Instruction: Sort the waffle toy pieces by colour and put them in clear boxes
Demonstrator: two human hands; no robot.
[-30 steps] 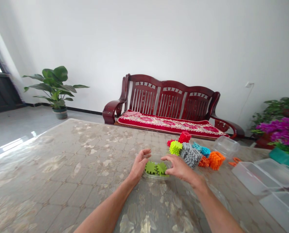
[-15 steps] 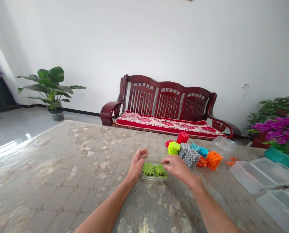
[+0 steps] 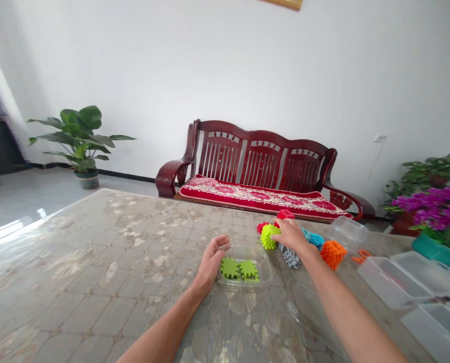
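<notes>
Two green toothed pieces (image 3: 248, 270) lie side by side inside a clear plastic container (image 3: 266, 269). My left hand (image 3: 213, 258) rests at the container's left rim, its fingers apart and holding nothing. Over the coloured blocks, my right hand (image 3: 290, 233) reaches with its fingers spread, beside the yellow-green block (image 3: 269, 237) and above the grey block (image 3: 290, 257), which it partly hides. Behind it are red blocks (image 3: 284, 214). Blue blocks (image 3: 314, 239) and an orange block (image 3: 333, 253) sit to its right.
Clear open boxes (image 3: 395, 277) stand at the table's right, near a clear tub (image 3: 348, 230) and orange loose pieces (image 3: 361, 256). A clear lid (image 3: 304, 307) lies near my right forearm. Purple flowers in a teal pot (image 3: 440, 252) are at the far right.
My right hand has moved from the container's right side, away and to the right, to the blocks. My left hand has stayed at the container. The view has tilted slightly upward.
</notes>
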